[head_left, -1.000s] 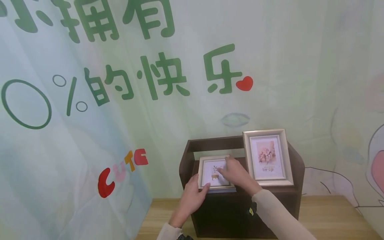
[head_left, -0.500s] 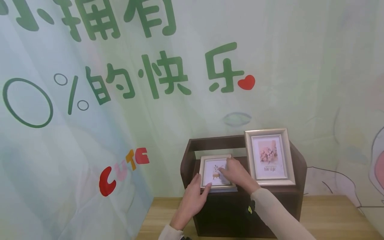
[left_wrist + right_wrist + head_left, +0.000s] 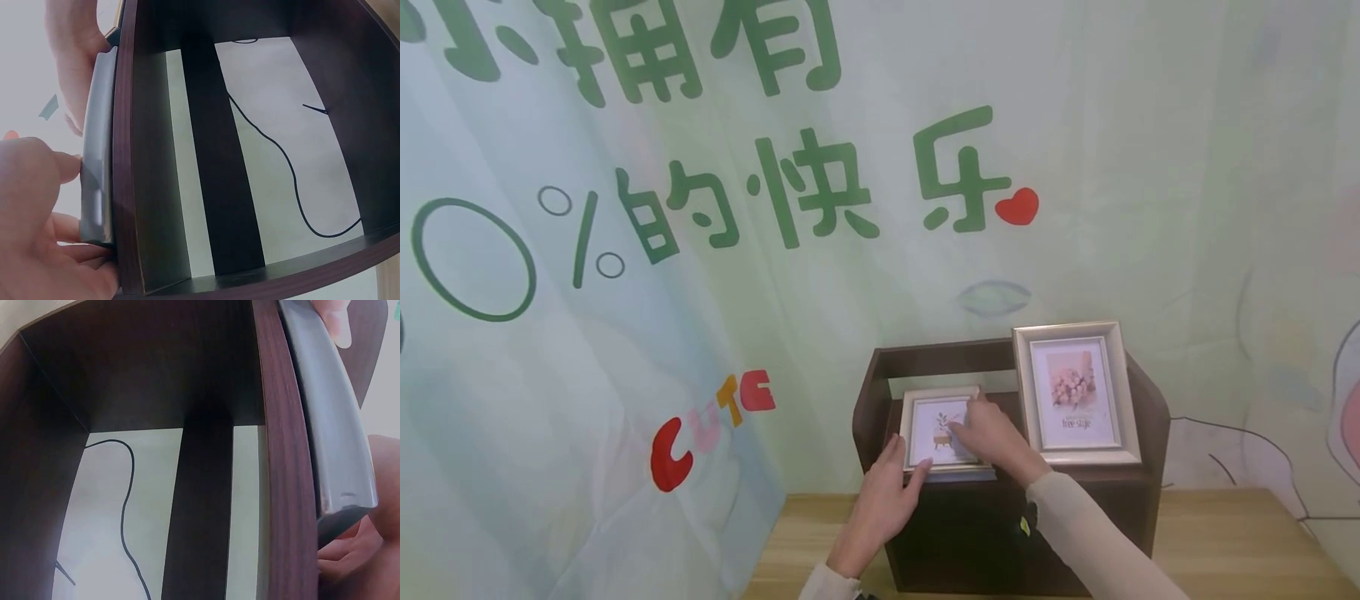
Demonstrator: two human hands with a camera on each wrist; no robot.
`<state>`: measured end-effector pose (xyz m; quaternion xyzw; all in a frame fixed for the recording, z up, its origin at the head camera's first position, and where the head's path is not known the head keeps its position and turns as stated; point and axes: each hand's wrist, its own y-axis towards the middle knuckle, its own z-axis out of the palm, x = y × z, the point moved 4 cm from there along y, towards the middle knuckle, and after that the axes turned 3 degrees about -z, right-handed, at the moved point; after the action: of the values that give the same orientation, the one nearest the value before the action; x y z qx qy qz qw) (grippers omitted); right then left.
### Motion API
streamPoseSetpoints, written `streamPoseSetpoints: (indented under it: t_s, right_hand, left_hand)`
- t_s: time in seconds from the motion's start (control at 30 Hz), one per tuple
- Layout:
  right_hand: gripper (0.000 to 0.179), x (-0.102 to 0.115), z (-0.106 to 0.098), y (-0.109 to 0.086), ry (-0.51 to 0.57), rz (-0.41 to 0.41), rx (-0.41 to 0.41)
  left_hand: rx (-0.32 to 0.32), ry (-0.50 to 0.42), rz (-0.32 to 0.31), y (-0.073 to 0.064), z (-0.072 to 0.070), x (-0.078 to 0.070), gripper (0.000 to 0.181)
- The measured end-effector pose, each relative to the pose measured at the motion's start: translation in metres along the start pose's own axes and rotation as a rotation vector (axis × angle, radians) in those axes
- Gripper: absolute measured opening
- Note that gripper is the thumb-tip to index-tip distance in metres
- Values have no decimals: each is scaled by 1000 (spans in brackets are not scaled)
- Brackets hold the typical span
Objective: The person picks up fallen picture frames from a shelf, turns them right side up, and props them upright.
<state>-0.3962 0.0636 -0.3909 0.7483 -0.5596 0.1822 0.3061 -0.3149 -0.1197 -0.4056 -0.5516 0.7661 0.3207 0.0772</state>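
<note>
A small picture frame [image 3: 925, 450] with a pale metallic border and a potted-plant print lies face up on top of a dark brown shelf unit [image 3: 985, 542]. My left hand [image 3: 880, 500] grips its left side, thumb at the front edge. Opposite it, my right hand [image 3: 996, 433] holds the right side, with the thumb over the print. The left wrist view shows the frame's silvery edge [image 3: 99, 156] along the shelf's top board, the left thumb against it. In the right wrist view the right hand's fingers [image 3: 344, 550] curl at the frame's corner.
A larger picture frame [image 3: 1033, 400] with a pink flower print leans upright on the shelf's right half. The unit stands on a wooden tabletop [image 3: 1232, 533] before a printed cloth backdrop [image 3: 1150, 167]. A dark crossbar [image 3: 225, 156] spans the shelf's open back.
The head view has shifted a little, so everything appears slightly farther right. Both hands keep the same hold on the small picture frame, which stays in its place on the shelf.
</note>
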Motion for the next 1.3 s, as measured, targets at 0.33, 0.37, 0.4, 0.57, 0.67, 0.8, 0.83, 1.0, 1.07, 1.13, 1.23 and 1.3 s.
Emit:
streamPoseSetpoints:
  t_s: [0.33, 0.37, 0.4, 0.57, 0.67, 0.8, 0.83, 1.0, 1.07, 1.13, 1.23, 1.3]
  right_hand:
    - [55, 0, 3, -5, 12, 0, -69]
    - [54, 0, 4, -5, 16, 4, -72]
    - [53, 0, 5, -5, 15, 6, -78]
    - [36, 4, 0, -8, 46, 13, -121]
    - [34, 8, -6, -9, 50, -5, -148]
    - [46, 14, -14, -10, 32, -29, -187]
    - [48, 16, -16, -10, 34, -29, -192]
    - [58, 21, -22, -11, 65, 17, -198]
    - [62, 23, -24, -12, 70, 33, -205]
    - [64, 27, -27, -12, 78, 47, -212]
    - [64, 32, -33, -13, 91, 62, -231]
    - [65, 37, -36, -13, 104, 64, -231]
  left_hand:
    - [-48, -117, 8, -5, 4, 5, 57]
    - [-53, -128, 6, -5, 4, 6, 57]
    - [-57, -140, 4, -6, 4, 6, 56]
    - [-84, -191, -25, -8, 6, 8, 60]
    - [-120, -212, -24, -9, 6, 9, 65]
    - [-168, -234, -1, -10, 3, 9, 71]
    - [-175, -243, 2, -11, 3, 9, 72]
    - [-205, -299, 10, -14, 0, 9, 76]
    - [-212, -332, 0, -17, 0, 9, 78]
    - [-218, -372, -4, -18, 1, 10, 80]
    - [-223, -447, -8, -20, 2, 11, 83]
    - [-229, -495, 4, -21, 2, 12, 84]
